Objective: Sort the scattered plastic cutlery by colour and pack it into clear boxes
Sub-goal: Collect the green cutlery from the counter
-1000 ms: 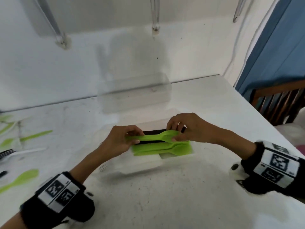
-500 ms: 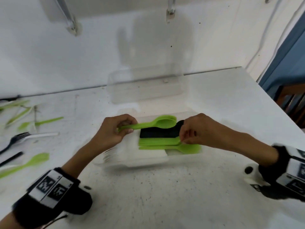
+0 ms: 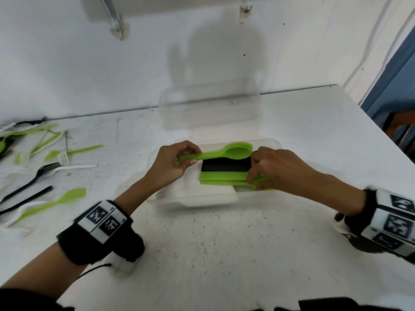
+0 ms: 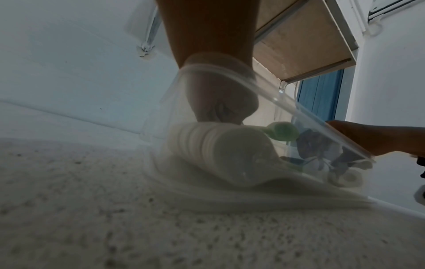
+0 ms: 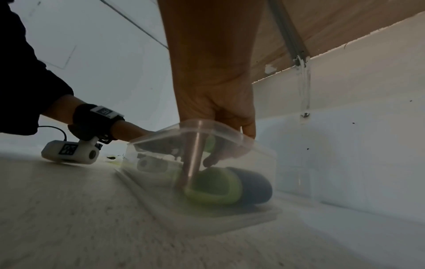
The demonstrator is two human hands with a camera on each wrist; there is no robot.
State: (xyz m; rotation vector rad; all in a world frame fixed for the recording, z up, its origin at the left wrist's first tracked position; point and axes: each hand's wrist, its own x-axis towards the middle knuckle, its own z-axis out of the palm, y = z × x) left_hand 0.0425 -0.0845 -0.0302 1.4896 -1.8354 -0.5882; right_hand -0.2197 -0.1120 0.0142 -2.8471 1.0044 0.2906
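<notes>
A clear box point(image 3: 270, 142) sits mid-table and holds a white stack point(image 3: 213, 192), a green stack point(image 3: 221, 178) and a black stack point(image 3: 224, 166) of cutlery. My left hand point(image 3: 189, 159) pinches the handles of a few nested green spoons point(image 3: 235, 151), holding them level over the black stack. My right hand point(image 3: 254, 177) reaches into the box's right end, fingers curled round the end of the green stack. Through the box wall, the right wrist view shows green spoon bowls point(image 5: 214, 183) beside black ones point(image 5: 255, 187). The left wrist view shows white spoon bowls point(image 4: 230, 151).
A second clear box point(image 3: 208, 104) stands empty behind the first, against the wall. Loose green, black and white cutlery lies at the table's left, among it a black fork point(image 3: 33, 176) and a green spatula-like piece point(image 3: 56, 202). The table's right edge borders a wooden chair point(image 3: 402, 129).
My right hand let go of the green spoons' bowl end and dropped onto the green stack in the box. My left hand carried the spoons toward the box's far side.
</notes>
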